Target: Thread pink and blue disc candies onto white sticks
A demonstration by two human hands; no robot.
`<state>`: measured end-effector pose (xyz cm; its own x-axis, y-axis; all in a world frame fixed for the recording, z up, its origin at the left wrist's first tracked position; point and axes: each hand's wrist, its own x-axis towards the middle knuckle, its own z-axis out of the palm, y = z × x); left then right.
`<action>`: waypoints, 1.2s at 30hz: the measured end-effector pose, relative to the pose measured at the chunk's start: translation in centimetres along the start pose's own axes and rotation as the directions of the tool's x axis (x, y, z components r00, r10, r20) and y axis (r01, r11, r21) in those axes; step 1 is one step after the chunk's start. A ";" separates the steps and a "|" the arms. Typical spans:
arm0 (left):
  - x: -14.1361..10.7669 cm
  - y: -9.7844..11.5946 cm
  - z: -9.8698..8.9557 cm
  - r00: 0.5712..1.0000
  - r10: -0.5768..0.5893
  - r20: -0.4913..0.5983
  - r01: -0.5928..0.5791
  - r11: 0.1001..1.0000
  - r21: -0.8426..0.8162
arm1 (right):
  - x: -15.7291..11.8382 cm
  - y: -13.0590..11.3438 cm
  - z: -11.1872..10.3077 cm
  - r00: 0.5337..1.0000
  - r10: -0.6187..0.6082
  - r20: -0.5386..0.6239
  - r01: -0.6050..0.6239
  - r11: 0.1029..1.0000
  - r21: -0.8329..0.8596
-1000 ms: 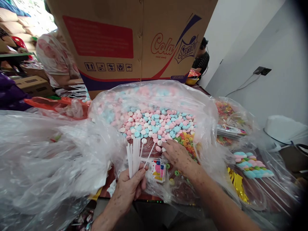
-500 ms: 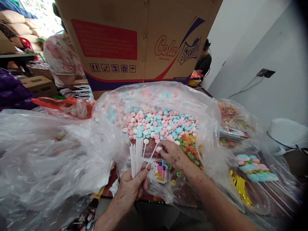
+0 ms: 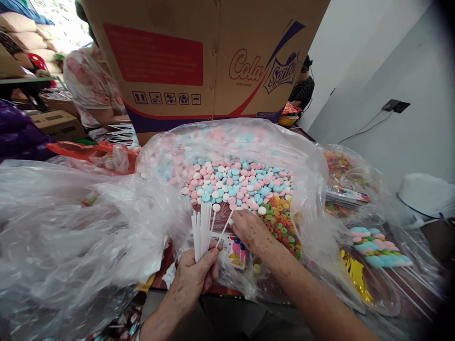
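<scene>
Grey-white wall (image 3: 408,61) at right, bearing a dark socket (image 3: 395,106) with trailing cable. Large printed cardboard box (image 3: 206,61) behind. Stacked sacks (image 3: 21,28) far left, in daylight.

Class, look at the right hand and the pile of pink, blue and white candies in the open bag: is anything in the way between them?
Nothing visible is. The right hand is already inside the open plastic bag, its fingers at the near edge of the candy pile. The left hand holds the white sticks off to the side.
</scene>
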<state>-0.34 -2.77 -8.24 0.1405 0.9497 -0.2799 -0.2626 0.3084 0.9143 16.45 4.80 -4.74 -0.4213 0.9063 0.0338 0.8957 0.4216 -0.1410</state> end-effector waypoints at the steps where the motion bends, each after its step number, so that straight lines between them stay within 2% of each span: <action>1: 0.0 0.1 0.0 1.000 -0.004 0.000 0.004 1.000 0.001 | 0.0 -0.1 0.2 1.000 -0.011 -0.011 0.012 1.000 0.025; 3: -0.1 0.3 0.2 1.000 -0.013 -0.007 0.013 1.000 0.009 | 0.0 -0.1 0.5 0.998 0.008 -0.056 0.000 0.991 0.131; 7: 0.0 0.2 0.4 0.999 -0.028 -0.034 0.029 0.999 0.033 | 0.1 1.1 0.9 0.982 0.142 -0.125 -0.094 0.940 0.327; 8: 0.1 0.0 0.4 0.999 -0.038 -0.034 0.039 0.999 0.034 | 0.1 1.4 0.8 0.974 0.186 -0.133 -0.116 0.904 0.411; 9: 0.3 -0.2 0.4 0.998 -0.046 -0.032 0.047 0.998 0.037 | 0.0 1.8 0.5 0.960 0.248 -0.129 -0.137 0.820 0.556; 10: 0.5 -0.6 0.4 0.998 -0.047 -0.031 0.048 0.998 0.043 | -0.1 2.1 0.2 0.942 0.319 -0.101 -0.148 0.668 0.729; 12: 0.8 -1.3 0.3 0.999 -0.013 -0.042 0.016 0.998 0.068 | -0.3 2.4 -0.8 0.909 0.417 0.022 -0.122 0.213 0.970; 13: 1.0 -1.7 0.2 0.998 0.016 -0.053 -0.012 0.996 0.085 | -0.5 2.3 -1.3 0.900 0.427 0.085 -0.098 0.008 0.995; 14: 1.2 -2.0 0.2 0.997 0.048 -0.067 -0.041 0.994 0.101 | -0.6 2.2 -1.9 0.899 0.420 0.127 -0.083 -0.119 0.989; 16: 1.4 -2.6 0.1 0.991 0.096 -0.090 -0.084 0.988 0.126 | -0.7 1.9 -2.8 0.899 0.405 0.165 -0.073 -0.234 0.970; 19: 1.7 -3.2 0.1 0.985 0.128 -0.114 -0.110 0.983 0.148 | -0.8 1.5 -3.3 0.892 0.412 0.185 -0.076 -0.267 0.961; 23: 1.7 -3.4 0.0 0.985 0.130 -0.115 -0.110 0.980 0.168 | -0.8 1.6 -3.0 0.894 0.411 0.178 -0.067 -0.269 0.961; 29: 1.8 -3.4 0.0 0.983 0.142 -0.119 -0.119 0.977 0.177 | -0.9 1.6 -2.5 0.903 0.406 0.144 -0.068 -0.198 0.978; 32: 1.8 -3.3 -0.1 0.984 0.144 -0.101 -0.122 0.972 0.201 | -1.2 1.7 -2.4 0.916 0.390 0.096 -0.076 -0.067 0.995; 36: 1.7 -3.2 -0.2 0.984 0.147 -0.101 -0.117 0.960 0.254 | -1.6 1.6 -2.4 0.937 0.349 -0.005 -0.074 0.213 0.974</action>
<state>0.51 -2.14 -11.73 0.0029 0.9853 -0.1710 -0.0256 0.1710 0.9849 18.91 4.09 -2.65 -0.0811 0.9966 -0.0130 0.0835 -0.0062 -0.9965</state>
